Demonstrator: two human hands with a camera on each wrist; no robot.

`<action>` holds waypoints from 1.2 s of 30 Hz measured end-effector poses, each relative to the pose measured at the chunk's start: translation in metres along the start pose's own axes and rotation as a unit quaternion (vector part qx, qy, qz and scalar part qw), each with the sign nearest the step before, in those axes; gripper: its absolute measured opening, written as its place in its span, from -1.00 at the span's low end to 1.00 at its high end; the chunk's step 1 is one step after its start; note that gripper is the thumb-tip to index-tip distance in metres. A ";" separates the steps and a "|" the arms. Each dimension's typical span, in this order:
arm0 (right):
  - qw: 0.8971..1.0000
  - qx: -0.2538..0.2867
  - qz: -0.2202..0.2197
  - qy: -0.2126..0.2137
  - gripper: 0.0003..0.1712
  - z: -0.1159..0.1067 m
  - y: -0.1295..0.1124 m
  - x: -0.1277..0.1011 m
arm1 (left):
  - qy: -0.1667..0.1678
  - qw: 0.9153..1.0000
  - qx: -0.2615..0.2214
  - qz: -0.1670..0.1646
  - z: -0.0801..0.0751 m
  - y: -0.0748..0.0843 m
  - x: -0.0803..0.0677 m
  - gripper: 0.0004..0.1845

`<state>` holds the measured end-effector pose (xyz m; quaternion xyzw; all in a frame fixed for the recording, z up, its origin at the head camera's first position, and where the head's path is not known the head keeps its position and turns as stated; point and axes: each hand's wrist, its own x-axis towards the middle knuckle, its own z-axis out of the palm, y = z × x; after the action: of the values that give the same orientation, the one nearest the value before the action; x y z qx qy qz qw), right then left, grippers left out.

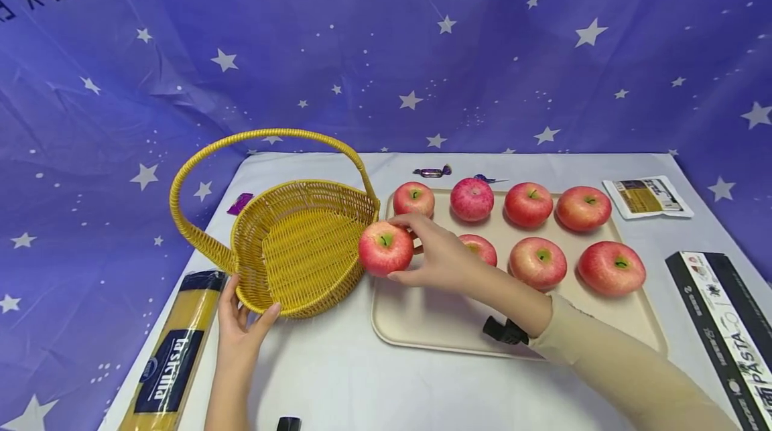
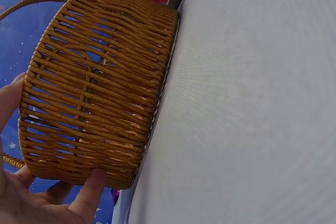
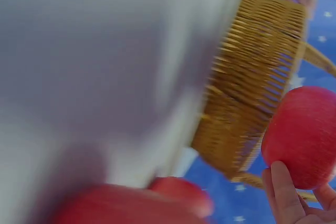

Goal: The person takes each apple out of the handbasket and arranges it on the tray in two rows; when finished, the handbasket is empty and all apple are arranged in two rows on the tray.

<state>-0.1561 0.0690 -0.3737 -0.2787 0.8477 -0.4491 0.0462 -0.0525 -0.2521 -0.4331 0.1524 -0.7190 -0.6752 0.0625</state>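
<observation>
My right hand (image 1: 429, 255) grips a red apple (image 1: 386, 247) just above the left edge of the cream tray (image 1: 422, 324), right beside the rim of the yellow wicker basket (image 1: 301, 243). The same apple (image 3: 304, 137) shows in the right wrist view with my fingertips (image 3: 281, 192) under it. My left hand (image 1: 240, 324) holds the basket's near wall, thumb (image 2: 89, 192) and fingers spread against the weave (image 2: 100, 87). The basket is empty inside. Several more red apples (image 1: 537, 261) lie in two rows on the tray.
A spaghetti packet (image 1: 175, 350) lies at the left by my left hand. A black pasta box (image 1: 724, 324) sits at the right edge, a small sachet (image 1: 647, 196) at the back right. Wrapped candies (image 1: 431, 171) lie behind the tray. A starry blue cloth hangs behind.
</observation>
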 end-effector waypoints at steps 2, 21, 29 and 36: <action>1.000 -0.021 0.011 -0.003 -0.13 0.002 0.011 -0.005 | 0.002 1.000 -0.001 -0.001 0.000 0.000 0.002 0.00; 0.985 -0.135 0.081 -0.065 -0.09 0.019 0.034 0.005 | 0.007 1.000 0.002 0.000 0.000 -0.002 0.009 0.00; 0.989 -0.142 0.016 -0.043 -0.15 0.008 0.025 -0.004 | 0.005 1.000 0.003 -0.001 -0.001 0.002 0.010 0.01; 0.987 -0.162 0.019 0.006 -0.17 -0.027 0.009 -0.030 | 0.038 0.992 0.099 0.067 0.006 0.025 0.002 0.07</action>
<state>-0.1441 0.1083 -0.3702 -0.2639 0.9145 -0.3067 0.0043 -0.0596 -0.2460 -0.4090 0.1352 -0.7882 -0.5884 0.1194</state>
